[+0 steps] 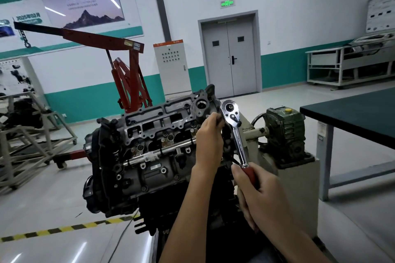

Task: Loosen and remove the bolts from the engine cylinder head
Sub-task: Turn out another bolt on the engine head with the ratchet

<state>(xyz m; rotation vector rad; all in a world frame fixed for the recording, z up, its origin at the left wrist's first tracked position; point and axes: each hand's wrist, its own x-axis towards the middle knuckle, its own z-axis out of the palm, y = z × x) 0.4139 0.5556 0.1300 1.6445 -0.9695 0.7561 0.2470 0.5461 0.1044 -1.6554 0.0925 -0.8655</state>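
The engine cylinder head (154,134) sits tilted on a stand in front of me, its grey top face with several bolts and openings turned toward me. My right hand (258,194) grips the red handle of a chrome ratchet wrench (234,126), whose head points up beside the engine's right end. My left hand (210,139) reaches to the right end of the head, just left of the ratchet head, with fingers curled round a small dark part that I cannot identify.
A green gearbox (286,134) on a white pedestal stands right of the engine. A dark-topped workbench (352,115) is at the right. A red engine hoist (128,83) stands behind. Metal frame stands (27,134) are at the left; yellow-black floor tape (64,228) runs below.
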